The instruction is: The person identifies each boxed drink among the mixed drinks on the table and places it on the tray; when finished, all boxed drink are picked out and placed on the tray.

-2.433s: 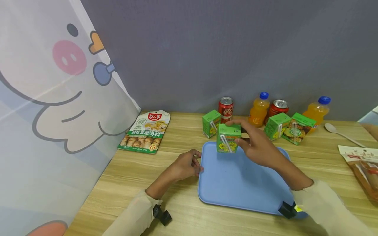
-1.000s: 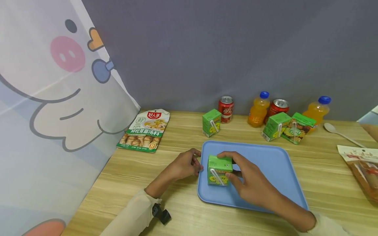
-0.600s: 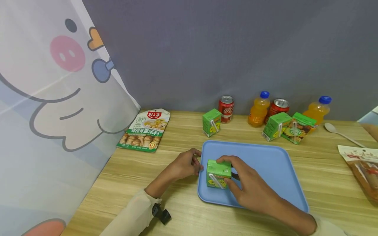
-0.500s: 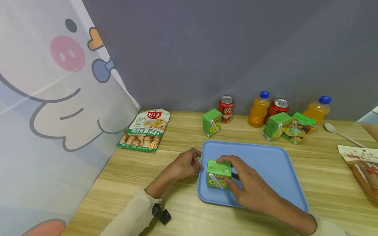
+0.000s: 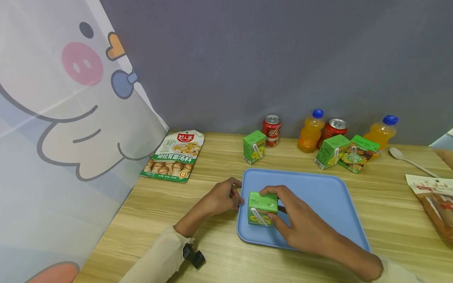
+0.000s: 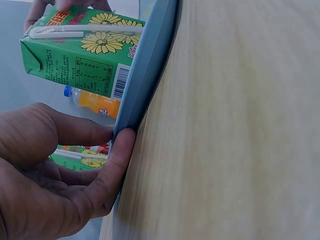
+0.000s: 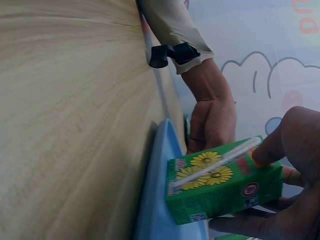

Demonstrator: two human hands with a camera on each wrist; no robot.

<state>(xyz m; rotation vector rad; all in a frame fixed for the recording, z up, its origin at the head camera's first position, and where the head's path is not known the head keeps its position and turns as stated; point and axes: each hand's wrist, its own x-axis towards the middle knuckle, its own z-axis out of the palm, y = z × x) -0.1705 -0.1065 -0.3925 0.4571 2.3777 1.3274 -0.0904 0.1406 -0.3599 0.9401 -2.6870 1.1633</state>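
Observation:
A green drink carton (image 5: 262, 209) with yellow flowers and a white straw stands upright on the left part of a blue tray (image 5: 318, 188). My right hand (image 5: 301, 220) grips it from the right, thumb on the near side and a finger over the top edge. The right wrist view shows the carton (image 7: 220, 180) with its base on the tray. At the tray's left side, my left hand (image 5: 223, 198) pinches the rim. In the left wrist view, thumb and finger of the left hand (image 6: 60, 175) meet at the tray's edge (image 6: 150, 65).
Behind the tray stand two more green cartons (image 5: 254, 147) (image 5: 332, 151), cola cans (image 5: 271, 131) (image 5: 334, 129), orange drink bottles (image 5: 311, 131) (image 5: 381, 133) and a green snack pack (image 5: 358, 154). A soup seasoning pouch (image 5: 173, 157) lies left; a spoon (image 5: 412, 160) and brown food bag (image 5: 437, 204) lie right.
My right hand has brought the carton from above the tray's back edge down and toward me onto its left part. It has been nearly still lately. The left hand stays at the rim.

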